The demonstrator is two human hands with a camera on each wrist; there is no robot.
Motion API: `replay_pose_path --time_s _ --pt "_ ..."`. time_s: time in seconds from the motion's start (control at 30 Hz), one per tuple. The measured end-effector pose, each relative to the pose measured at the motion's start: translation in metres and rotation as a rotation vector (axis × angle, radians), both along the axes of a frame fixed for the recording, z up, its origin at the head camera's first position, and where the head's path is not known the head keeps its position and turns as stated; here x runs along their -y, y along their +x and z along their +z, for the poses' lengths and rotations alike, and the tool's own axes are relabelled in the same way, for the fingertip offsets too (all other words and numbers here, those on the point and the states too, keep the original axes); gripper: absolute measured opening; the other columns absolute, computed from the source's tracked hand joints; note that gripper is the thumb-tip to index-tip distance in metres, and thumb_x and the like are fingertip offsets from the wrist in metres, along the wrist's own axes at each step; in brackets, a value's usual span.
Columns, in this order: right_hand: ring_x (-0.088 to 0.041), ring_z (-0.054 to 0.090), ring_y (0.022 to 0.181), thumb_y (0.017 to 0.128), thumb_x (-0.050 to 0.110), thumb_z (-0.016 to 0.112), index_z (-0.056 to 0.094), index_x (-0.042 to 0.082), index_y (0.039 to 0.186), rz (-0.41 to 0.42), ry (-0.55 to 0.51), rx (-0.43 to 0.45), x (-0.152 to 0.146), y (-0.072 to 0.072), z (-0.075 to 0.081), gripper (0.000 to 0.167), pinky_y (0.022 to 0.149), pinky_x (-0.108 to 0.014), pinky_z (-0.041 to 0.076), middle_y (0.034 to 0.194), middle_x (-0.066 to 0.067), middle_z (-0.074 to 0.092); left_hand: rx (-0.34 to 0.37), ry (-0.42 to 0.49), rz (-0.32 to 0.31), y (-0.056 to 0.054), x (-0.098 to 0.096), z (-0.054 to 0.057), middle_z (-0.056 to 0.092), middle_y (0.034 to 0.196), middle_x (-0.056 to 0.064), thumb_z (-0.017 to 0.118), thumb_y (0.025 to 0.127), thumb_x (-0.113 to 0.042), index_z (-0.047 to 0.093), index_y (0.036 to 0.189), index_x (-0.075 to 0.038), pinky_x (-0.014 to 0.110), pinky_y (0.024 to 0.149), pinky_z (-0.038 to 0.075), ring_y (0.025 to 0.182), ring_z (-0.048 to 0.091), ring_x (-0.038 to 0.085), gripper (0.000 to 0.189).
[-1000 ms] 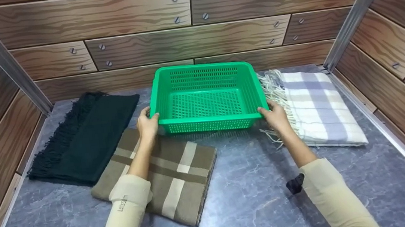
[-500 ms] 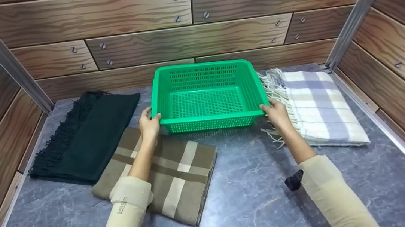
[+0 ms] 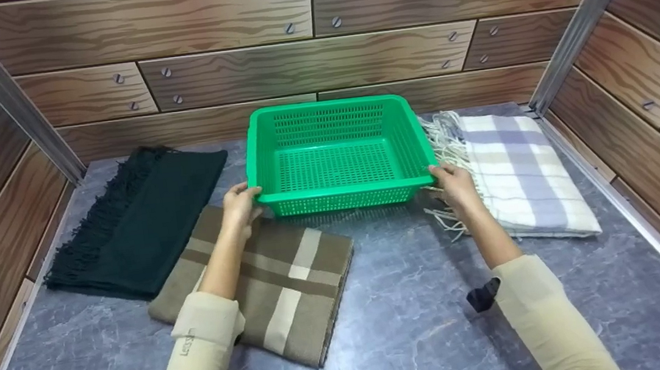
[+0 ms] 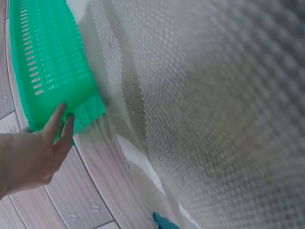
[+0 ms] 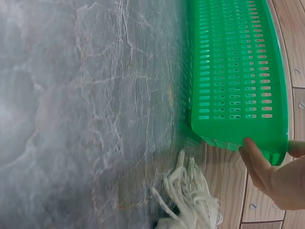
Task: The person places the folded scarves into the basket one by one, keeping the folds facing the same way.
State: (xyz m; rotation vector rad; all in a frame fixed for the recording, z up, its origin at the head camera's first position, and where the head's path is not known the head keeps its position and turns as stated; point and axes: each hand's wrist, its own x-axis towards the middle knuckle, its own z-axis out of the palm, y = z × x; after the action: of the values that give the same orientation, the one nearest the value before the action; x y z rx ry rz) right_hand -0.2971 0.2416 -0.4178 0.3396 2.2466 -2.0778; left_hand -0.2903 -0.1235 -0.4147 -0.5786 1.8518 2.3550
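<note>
A green plastic basket [image 3: 337, 190] with slotted walls stands at the back middle, nothing in it. My left hand [image 3: 239, 208] holds its near left corner, thumb on the rim. In the left wrist view the fingers [image 4: 57, 119] lie against the basket's outer wall [image 4: 57, 93]. At the near right corner my right hand [image 3: 454, 185] pinches the rim; the right wrist view has its fingers [image 5: 257, 160] on the wall and the thumb over the edge. A folded brown plaid scarf [image 3: 299, 298] lies partly under my left forearm.
A folded dark green fringed scarf [image 3: 144, 229] lies at the left. On the right is a folded white and lavender plaid scarf [image 3: 525, 177], its fringe [image 3: 448, 142] beside the basket. Wood-patterned walls [image 3: 317, 64] enclose the grey marbled surface [image 3: 406, 324].
The basket stays in nearly the same place. My left hand has turned slightly at its corner, and the right thumb has drawn back a little towards the rim's outer edge.
</note>
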Motion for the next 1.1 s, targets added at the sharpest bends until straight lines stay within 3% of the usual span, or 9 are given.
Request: replay_pose_path --time_s 0.13,0.33,0.77,0.97,1.1 --pt "-0.028 0.045 0.116 0.098 0.010 0.039 0.021 -0.013 0.139 -0.010 -0.118 0.015 -0.004 0.005 0.003 0.050 0.093 -0.034 0.039 0.136 -0.027 0.030 0.024 0.078 -0.006 0.002 0.004 0.001 0.038 0.134 0.021 0.044 0.096 -0.002 0.028 0.139 0.004 0.033 0.094 0.039 0.119 0.044 0.027 0.047" --pt "-0.011 0.058 0.088 0.096 0.003 0.041 0.021 -0.017 0.136 -0.017 -0.238 0.001 -0.006 0.006 0.004 0.049 0.091 -0.029 0.040 0.131 -0.026 0.032 0.008 0.128 0.017 0.003 0.005 0.000 0.038 0.134 0.022 0.044 0.096 0.000 0.028 0.139 0.004 0.031 0.094 0.040 0.120 0.043 0.027 0.047" --pt "-0.005 0.056 0.082 0.096 0.004 0.042 0.021 -0.011 0.140 -0.066 -0.266 0.042 -0.006 -0.001 0.004 0.050 0.090 -0.023 0.041 0.130 -0.021 0.035 -0.037 0.163 0.029 0.007 -0.002 -0.003 0.033 0.136 0.024 0.042 0.096 0.001 0.021 0.140 0.005 0.034 0.098 0.035 0.124 0.038 0.029 0.049" --pt "-0.002 0.057 0.074 0.096 0.002 0.042 0.024 -0.015 0.137 -0.078 -0.273 0.006 -0.006 0.000 0.002 0.048 0.087 -0.023 0.043 0.105 -0.013 0.048 -0.045 0.169 0.030 0.009 -0.003 -0.003 0.033 0.136 0.024 0.041 0.096 0.001 0.021 0.140 0.005 0.035 0.098 0.035 0.124 0.039 0.030 0.048" --pt "-0.004 0.057 0.073 0.095 0.000 0.041 0.025 -0.017 0.134 -0.078 -0.281 -0.008 -0.005 0.002 0.002 0.045 0.084 -0.023 0.045 0.097 -0.009 0.049 -0.038 0.153 0.034 0.011 -0.002 -0.002 0.035 0.135 0.023 0.041 0.096 0.001 0.023 0.139 0.005 0.033 0.096 0.037 0.122 0.040 0.029 0.047"
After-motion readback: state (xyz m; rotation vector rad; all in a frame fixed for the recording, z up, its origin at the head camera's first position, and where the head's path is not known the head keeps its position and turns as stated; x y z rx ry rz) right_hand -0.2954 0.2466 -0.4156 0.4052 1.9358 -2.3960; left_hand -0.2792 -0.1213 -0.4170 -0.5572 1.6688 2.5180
